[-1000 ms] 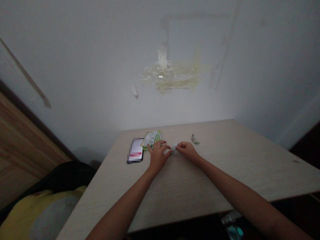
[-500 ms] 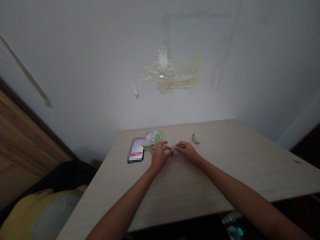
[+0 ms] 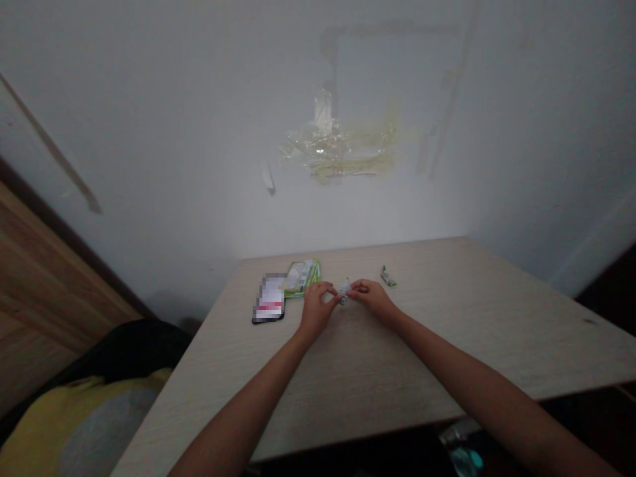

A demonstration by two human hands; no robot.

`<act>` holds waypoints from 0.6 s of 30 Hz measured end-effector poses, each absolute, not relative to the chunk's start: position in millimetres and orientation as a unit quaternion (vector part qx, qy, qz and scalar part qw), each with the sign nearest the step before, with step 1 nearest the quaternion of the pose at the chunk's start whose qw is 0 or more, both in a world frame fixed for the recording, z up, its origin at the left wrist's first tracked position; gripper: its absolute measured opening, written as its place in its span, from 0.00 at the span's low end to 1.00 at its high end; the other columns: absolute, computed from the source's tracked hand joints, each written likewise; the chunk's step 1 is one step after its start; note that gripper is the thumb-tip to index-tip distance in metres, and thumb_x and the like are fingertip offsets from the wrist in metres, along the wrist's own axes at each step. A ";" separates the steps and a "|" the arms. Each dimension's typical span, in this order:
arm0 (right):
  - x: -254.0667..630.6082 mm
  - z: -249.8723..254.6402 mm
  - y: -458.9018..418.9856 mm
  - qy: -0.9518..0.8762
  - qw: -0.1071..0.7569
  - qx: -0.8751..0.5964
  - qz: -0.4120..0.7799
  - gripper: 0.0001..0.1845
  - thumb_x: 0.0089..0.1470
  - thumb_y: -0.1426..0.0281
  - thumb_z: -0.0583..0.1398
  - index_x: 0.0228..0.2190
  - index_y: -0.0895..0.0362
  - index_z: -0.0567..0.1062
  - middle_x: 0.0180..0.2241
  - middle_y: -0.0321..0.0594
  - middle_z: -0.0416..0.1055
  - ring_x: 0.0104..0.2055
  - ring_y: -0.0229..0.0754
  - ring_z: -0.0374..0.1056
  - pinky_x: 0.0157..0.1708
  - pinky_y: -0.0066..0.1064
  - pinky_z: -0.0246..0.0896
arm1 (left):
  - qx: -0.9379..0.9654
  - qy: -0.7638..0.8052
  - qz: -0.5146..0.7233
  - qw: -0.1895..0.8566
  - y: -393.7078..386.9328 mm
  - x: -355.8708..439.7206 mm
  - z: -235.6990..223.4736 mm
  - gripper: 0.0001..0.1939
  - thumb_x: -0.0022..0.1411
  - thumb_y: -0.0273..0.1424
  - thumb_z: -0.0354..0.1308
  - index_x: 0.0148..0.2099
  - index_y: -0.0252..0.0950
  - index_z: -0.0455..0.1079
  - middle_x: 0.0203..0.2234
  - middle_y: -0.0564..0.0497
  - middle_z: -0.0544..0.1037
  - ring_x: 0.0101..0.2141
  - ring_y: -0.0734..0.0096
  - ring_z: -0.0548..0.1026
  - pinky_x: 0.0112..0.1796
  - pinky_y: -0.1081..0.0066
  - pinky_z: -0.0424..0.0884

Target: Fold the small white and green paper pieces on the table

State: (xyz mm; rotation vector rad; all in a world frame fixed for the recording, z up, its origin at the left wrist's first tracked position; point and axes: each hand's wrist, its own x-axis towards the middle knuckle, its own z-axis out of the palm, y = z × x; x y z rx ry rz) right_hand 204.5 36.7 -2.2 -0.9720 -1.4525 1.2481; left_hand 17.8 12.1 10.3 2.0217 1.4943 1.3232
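Note:
A small white-and-green wrapper [image 3: 344, 291] is pinched between my two hands, just above the middle of the table [image 3: 358, 371]. My left hand [image 3: 318, 306] grips its left side with thumb and index finger. On its right side, the fingertips of my right hand [image 3: 371, 296] are closed. What the wrapper contains, if anything, is too small to make out. Behind my left hand lies a green-and-white packet [image 3: 303, 273]. A phone [image 3: 271, 298] with a lit screen rests left of that hand, against the packet.
Another small green-and-white wrapper [image 3: 388, 276] lies crumpled beyond my right hand. The wall [image 3: 199, 132] at the table's far edge bears old clear tape [image 3: 322, 146]. Yellow and grey fabric [image 3: 99, 417] is at the lower left. A clear bottle [image 3: 464, 458] shows below the table's front edge.
The wrapper has turned so that more of its striped face shows. My left fingers have drawn in a little, with the index finger closer to the thumb.

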 end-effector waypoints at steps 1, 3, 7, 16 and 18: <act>204.7 -1.6 36.3 -0.589 0.478 -0.398 0.516 0.21 0.39 0.55 0.69 0.29 0.58 0.75 0.30 0.40 0.77 0.34 0.43 0.72 0.39 0.35 0.63 | 0.701 0.511 0.468 0.168 12.4 18.3 10.4 0.04 0.54 0.31 0.65 0.33 0.38 0.75 0.38 0.49 0.79 0.45 0.61 0.73 0.52 0.58 0.63; 205.6 -0.2 35.9 -0.582 0.481 -0.395 0.524 0.21 0.39 0.55 0.70 0.28 0.58 0.74 0.29 0.39 0.76 0.33 0.42 0.71 0.38 0.34 0.62 | 0.693 0.493 0.478 0.220 12.6 20.1 10.4 0.04 0.55 0.32 0.63 0.33 0.37 0.74 0.33 0.50 0.79 0.40 0.64 0.75 0.48 0.62 0.66; 208.0 1.0 36.5 -0.593 0.468 -0.385 0.529 0.21 0.39 0.54 0.69 0.27 0.58 0.73 0.27 0.37 0.74 0.30 0.40 0.68 0.35 0.32 0.60 | 0.656 0.467 0.492 0.331 11.4 25.0 8.6 0.09 0.53 0.35 0.63 0.34 0.35 0.72 0.31 0.50 0.78 0.35 0.67 0.76 0.40 0.68 0.69; 209.5 1.7 34.7 -0.624 0.421 -0.352 0.556 0.21 0.43 0.52 0.67 0.30 0.57 0.75 0.30 0.38 0.75 0.34 0.42 0.69 0.37 0.32 0.60 | 0.637 0.491 0.467 0.368 11.0 25.3 8.5 0.11 0.52 0.38 0.62 0.32 0.35 0.74 0.27 0.50 0.79 0.32 0.66 0.76 0.37 0.69 0.68; 209.7 3.9 32.9 -0.631 0.415 -0.342 0.559 0.20 0.45 0.53 0.67 0.30 0.57 0.76 0.30 0.37 0.75 0.33 0.42 0.69 0.37 0.32 0.60 | 0.634 0.488 0.478 0.363 11.5 25.5 7.5 0.11 0.53 0.39 0.61 0.31 0.35 0.74 0.27 0.51 0.79 0.32 0.66 0.76 0.37 0.69 0.68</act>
